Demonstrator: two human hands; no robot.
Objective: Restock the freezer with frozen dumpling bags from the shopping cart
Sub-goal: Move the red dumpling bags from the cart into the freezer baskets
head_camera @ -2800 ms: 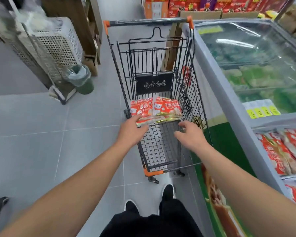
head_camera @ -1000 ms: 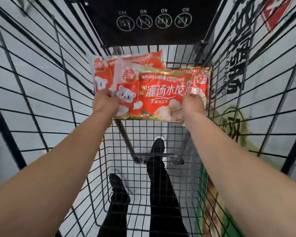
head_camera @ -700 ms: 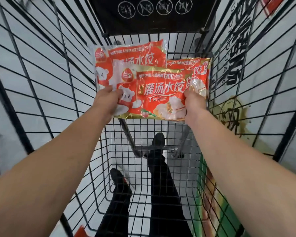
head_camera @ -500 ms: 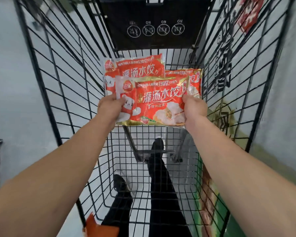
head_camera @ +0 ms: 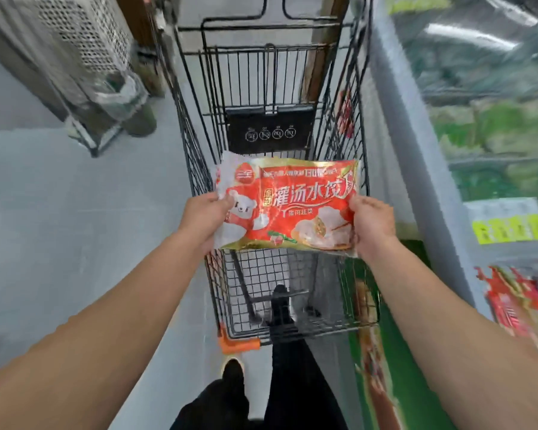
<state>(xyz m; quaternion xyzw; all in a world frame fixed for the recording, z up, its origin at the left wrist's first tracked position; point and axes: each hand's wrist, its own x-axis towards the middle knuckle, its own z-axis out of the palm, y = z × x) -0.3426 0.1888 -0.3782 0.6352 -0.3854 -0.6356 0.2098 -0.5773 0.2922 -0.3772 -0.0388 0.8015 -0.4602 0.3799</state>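
Observation:
A red and gold dumpling bag (head_camera: 292, 203) with a white bear printed on it hangs flat above the black wire shopping cart (head_camera: 196, 156). My left hand (head_camera: 204, 220) grips its left edge and my right hand (head_camera: 371, 225) grips its right edge. More bag edges show behind its left side; how many bags I hold I cannot tell. On the right runs the chest freezer (head_camera: 416, 169), with red dumpling bags (head_camera: 522, 305) lying in its near compartment.
Green packets lie under the freezer's glass lid (head_camera: 485, 97) further back, with a yellow price label (head_camera: 510, 229) on the frame. A white perforated rack (head_camera: 84, 41) and a lined bin (head_camera: 128, 100) stand on the floor at the left. My legs and shoes are below the cart.
I have straightened up and lifted the bags out of the cart's basket to above its rim. The view has pulled back, so the freezer and the floor show again.

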